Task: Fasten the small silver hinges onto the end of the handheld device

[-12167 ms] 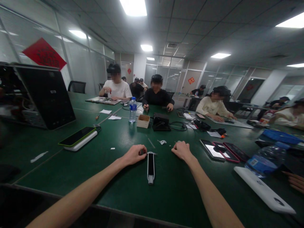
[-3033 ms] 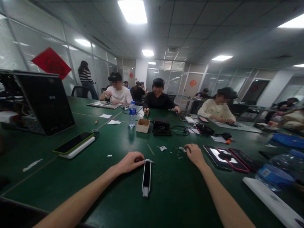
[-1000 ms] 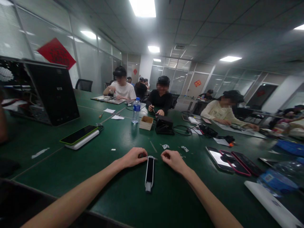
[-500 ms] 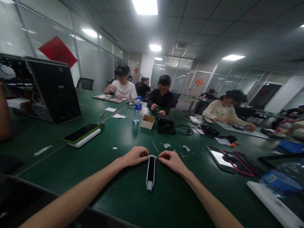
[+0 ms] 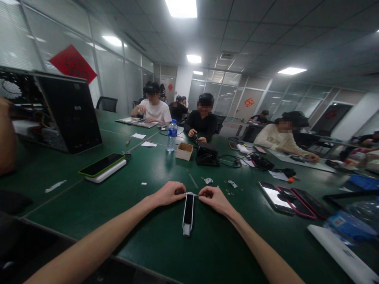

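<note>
The left hand [image 5: 170, 193] pinches one end of a thin rod [image 5: 196, 195], the narrow black-and-white device [image 5: 188, 212] lies on the green worktop [image 5: 156, 244] between the hands, and the right hand [image 5: 215, 200] has its grip on the rod's other end.

The long, narrow, white-framed device with a dark middle [image 5: 188, 213] lies on the flat green table [image 5: 142, 236], its far end between the left hand [image 5: 169, 193] and the right hand [image 5: 215, 199]. Behind the right hand lie 2 small, flat, pale pieces [image 5: 232, 184], near several tiny rings [image 5: 227, 190]. Further back stand, left to right, the clear blue-labelled plastic bottle [image 5: 171, 138], the open, square, light-brown box [image 5: 184, 152] and the black boxy unit [image 5: 206, 154]. At left, the flat green-edged phone [image 5: 102, 164] lies on the white slab [image 5: 107, 174]; the black computer case [image 5: 69, 114] stands behind it. At right lies the flat, bright-screened tablet [image 5: 272, 194].
</note>
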{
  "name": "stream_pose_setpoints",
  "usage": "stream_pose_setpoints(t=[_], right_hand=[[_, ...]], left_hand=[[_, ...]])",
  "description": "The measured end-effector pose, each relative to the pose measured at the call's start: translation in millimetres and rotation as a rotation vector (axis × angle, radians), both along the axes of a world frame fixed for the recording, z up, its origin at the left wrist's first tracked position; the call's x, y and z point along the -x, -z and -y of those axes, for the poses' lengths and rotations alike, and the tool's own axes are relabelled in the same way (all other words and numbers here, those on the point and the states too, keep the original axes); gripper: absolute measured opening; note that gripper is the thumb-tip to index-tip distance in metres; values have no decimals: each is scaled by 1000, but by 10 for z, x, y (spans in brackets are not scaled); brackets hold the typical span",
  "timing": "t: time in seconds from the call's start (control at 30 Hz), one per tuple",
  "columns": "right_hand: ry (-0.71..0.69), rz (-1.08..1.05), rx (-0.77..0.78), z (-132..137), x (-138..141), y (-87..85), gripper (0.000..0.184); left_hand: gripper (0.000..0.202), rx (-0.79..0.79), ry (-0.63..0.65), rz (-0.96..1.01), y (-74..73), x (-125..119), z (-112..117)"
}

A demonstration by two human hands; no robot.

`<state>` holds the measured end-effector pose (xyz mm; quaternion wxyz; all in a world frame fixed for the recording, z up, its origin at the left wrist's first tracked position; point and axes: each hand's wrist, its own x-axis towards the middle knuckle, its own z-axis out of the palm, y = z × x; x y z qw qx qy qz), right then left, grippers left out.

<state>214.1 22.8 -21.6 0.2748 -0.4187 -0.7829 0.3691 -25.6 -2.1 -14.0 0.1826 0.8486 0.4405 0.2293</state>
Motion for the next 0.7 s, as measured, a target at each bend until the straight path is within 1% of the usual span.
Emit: stream_pose_setpoints(t=[0.3,0.47,0.57,0.7], right_hand=[[16,34,-43,11,9,5,12],[16,8,-30,32,13,-13,15],[14,23,-15,43,14,-31,17],[22,49,-34,43,3,-43,19]], left_hand=[[21,-1,7,14,-5,8,10],[21,-6,3,13,8,4,-2],[20,-18,4,8,13,3,-4],[17,-14,-3,0,-1,-2,8]])
